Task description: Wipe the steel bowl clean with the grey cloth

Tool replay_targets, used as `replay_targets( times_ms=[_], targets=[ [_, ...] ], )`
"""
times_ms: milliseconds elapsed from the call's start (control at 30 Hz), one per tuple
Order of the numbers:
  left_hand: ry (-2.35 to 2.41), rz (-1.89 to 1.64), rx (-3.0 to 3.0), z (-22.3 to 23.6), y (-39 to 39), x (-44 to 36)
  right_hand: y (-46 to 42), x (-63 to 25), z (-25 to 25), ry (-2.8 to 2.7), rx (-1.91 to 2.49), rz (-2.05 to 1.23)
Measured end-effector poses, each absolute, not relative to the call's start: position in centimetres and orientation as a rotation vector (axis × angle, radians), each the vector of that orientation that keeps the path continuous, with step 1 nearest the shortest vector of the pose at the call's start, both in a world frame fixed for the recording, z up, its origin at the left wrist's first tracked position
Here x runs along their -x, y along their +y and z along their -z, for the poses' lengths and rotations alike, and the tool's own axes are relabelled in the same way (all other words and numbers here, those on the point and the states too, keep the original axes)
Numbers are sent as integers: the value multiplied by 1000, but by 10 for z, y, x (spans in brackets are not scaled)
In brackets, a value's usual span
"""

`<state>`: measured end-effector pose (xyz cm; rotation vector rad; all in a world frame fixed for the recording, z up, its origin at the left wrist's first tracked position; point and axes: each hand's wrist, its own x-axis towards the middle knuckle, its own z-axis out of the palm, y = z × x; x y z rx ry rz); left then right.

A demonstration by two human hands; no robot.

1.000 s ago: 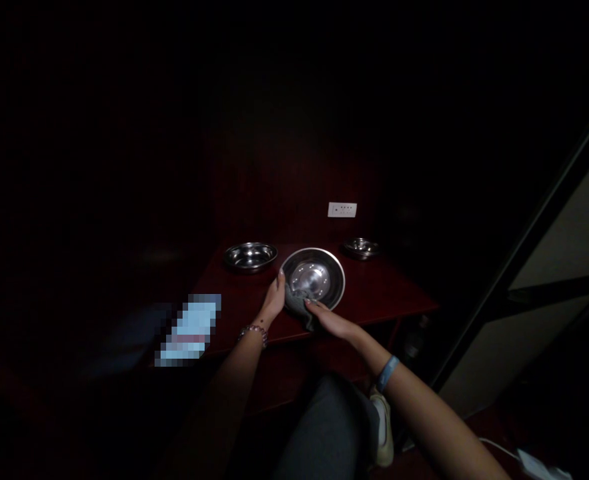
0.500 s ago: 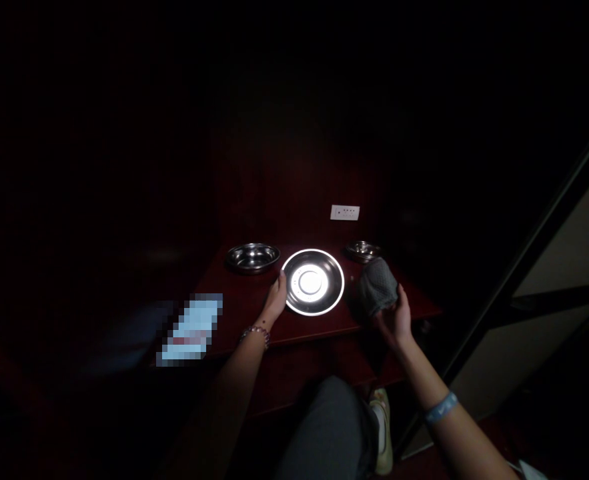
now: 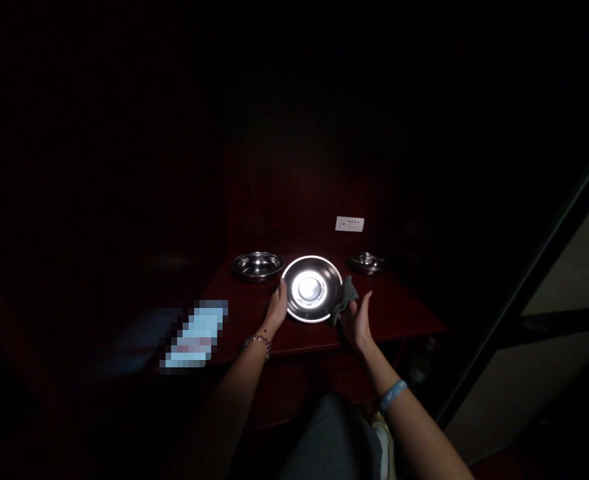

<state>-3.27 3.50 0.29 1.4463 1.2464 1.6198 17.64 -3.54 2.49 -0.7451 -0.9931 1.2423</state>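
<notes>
Since the previous frame, your right hand (image 3: 358, 325) has come in leftward, bringing the grey cloth (image 3: 345, 301) from well apart to the right rim of the shiny metal bowl (image 3: 310, 289). Left to right: a metal dish (image 3: 258, 267) sits at the back of the red table (image 3: 394, 303), set aside, presumably to leave you working room. Your left hand (image 3: 275, 308) is clamped on the left rim of the bowl, likely to steady it and keep the inside uncovered, tilted toward you. The bowl is between your hands, over the front half of the table; cannot tell whether its base touches. Right-hand thumb stands apart; cannot tell whether the fingers, partly behind the cloth, pinch or merely press it. Smaller metal dishware (image 3: 368, 263) rests at back right, clear of your reach.
</notes>
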Motion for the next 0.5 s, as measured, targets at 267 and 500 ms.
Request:
replay_targets(
  times_ms=[267,500],
  targets=[
    [1267,-1613,-1367,-2,36,33,-22,-165,-17,-992,611,-1092],
    [1230,-1597,-1406,-2,36,33,-13,-158,-5,-1036,647,-1033]
  ],
)
